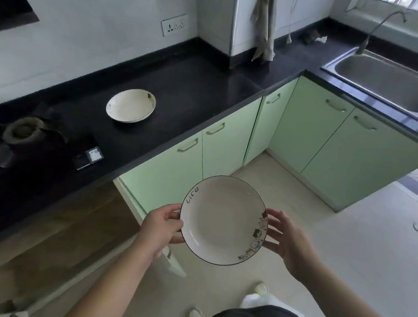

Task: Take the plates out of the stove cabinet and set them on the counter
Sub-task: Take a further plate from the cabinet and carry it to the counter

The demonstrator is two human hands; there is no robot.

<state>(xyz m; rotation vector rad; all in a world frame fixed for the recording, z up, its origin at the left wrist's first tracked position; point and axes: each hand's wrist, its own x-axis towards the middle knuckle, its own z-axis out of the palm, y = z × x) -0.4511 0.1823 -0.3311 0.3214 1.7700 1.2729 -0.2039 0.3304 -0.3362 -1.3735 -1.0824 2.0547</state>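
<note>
I hold a plate (223, 220) in front of me, above the floor and clear of the counter (173, 92). My left hand (161, 226) pinches its left rim, thumb on top. My right hand (288, 241) touches the right rim with fingers spread and straight. A second plate (131, 105) sits on the counter, well apart.

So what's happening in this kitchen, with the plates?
A person is holding a round white plate with a dark rim and small drawings above the floor, in front of the pale green cabinets. The left hand grips its left edge; the right hand touches the right edge with spread fingers. A matching white plate already sits on the black counter, beside the stove burner.
</note>
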